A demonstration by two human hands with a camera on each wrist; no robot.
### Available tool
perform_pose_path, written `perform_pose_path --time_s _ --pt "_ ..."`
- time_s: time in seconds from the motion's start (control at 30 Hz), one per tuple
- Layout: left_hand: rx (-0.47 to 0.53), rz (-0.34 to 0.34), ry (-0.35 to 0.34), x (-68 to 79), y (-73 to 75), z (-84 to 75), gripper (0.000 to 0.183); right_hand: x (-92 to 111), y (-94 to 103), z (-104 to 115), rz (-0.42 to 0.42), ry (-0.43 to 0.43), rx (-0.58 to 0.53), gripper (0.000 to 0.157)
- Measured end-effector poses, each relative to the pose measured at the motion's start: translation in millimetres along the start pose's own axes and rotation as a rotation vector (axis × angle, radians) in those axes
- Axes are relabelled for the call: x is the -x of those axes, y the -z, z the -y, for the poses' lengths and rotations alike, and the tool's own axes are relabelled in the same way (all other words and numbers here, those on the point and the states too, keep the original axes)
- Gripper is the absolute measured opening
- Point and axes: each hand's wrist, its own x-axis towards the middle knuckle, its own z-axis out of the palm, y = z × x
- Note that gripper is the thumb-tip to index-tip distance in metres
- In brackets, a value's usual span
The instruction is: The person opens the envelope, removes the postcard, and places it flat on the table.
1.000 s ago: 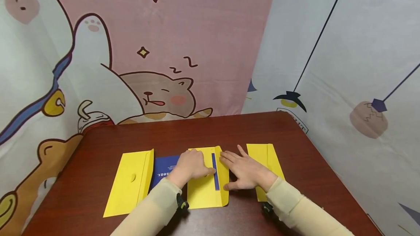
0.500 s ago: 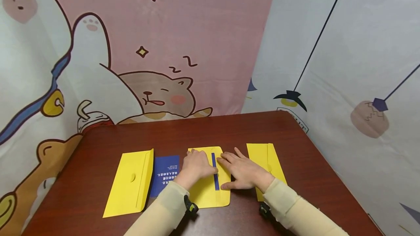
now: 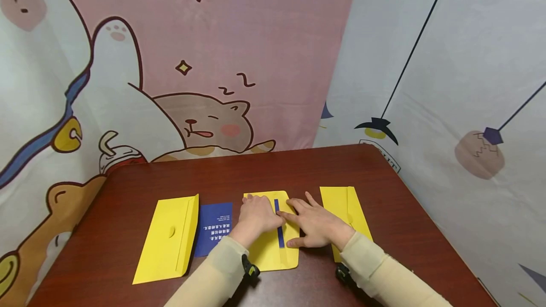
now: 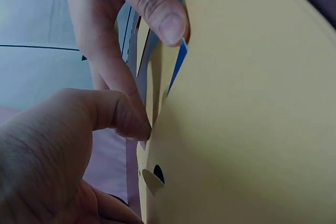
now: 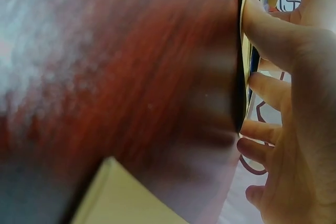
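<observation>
A yellow envelope (image 3: 266, 257) lies in the middle of the table, its flap (image 3: 292, 262) spread flat to the right. A narrow strip of a blue card (image 3: 280, 236) shows at its mouth; the rest of that card is hidden. My left hand (image 3: 258, 214) rests on the envelope body, its thumb (image 4: 134, 121) touching the paper by the opening. With fingers spread, my right hand (image 3: 315, 224) presses on the flap; its index fingertip reaches the blue strip, and its thumb (image 5: 262, 19) touches the flap. Left of the envelope lies a blue printed card (image 3: 215, 224), partly covered by my left sleeve.
Another yellow envelope (image 3: 164, 240) lies at the left, beside the blue printed card. A third yellow envelope (image 3: 341, 198) lies at the right, partly under my right forearm. The dark red-brown table (image 3: 298, 169) ends at a hanging cartoon-print cloth (image 3: 290, 60).
The middle envelope's raised flap has been laid flat to the right. My left hand has shifted slightly right, uncovering more of the blue printed card. My right index finger has moved onto the blue strip.
</observation>
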Motion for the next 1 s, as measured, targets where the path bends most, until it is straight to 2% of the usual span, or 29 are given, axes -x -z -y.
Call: perform_pose_path --time_s 0.23,0.43,0.67,1.0 --pt "0.087 0.004 0.000 0.7 1.6 4.7 0.049 -2 -4.0 1 -0.036 0.006 -0.013 0.078" --pt "0.144 -0.002 0.000 0.4 2.2 6.1 0.051 -5 -6.1 3 -0.060 0.003 0.018 0.080" --pt "0.140 -0.025 -0.003 -1.3 0.6 9.0 0.054 -8 -4.6 6 -0.052 0.038 -0.006 0.089" --pt "0.144 -0.033 0.006 -0.8 0.6 11.3 0.057 -5 -2.9 6 -0.043 0.035 -0.013 0.088"
